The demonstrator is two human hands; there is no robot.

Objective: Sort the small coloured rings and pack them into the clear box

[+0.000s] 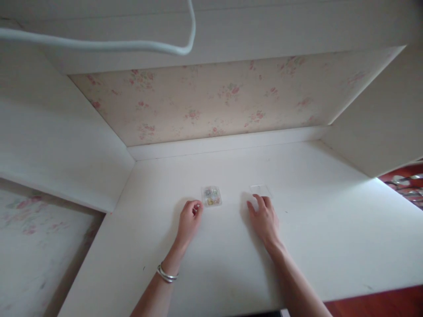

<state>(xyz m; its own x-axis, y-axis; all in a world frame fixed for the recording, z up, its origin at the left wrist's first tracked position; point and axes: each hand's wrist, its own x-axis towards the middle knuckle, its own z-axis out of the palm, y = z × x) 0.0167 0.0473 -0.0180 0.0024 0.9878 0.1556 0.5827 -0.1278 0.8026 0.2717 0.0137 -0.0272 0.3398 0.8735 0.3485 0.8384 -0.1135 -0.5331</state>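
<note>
A small clear square box lies on the white tabletop, with a few small coloured pieces in its compartments; their kind is too small to tell. My left hand rests just left of the box with curled fingers and the fingertips at its edge; nothing shows in them. To the right, a clear flat lid lies on the table, its near part hidden behind my fingers. My right hand is over the lid's near edge, thumb and fingers apart, holding nothing that I can see.
White panels stand at the left and right of the white tabletop. Floral wallpaper covers the back wall. A white cable or rod crosses the upper left. Shiny metal items show at the far right.
</note>
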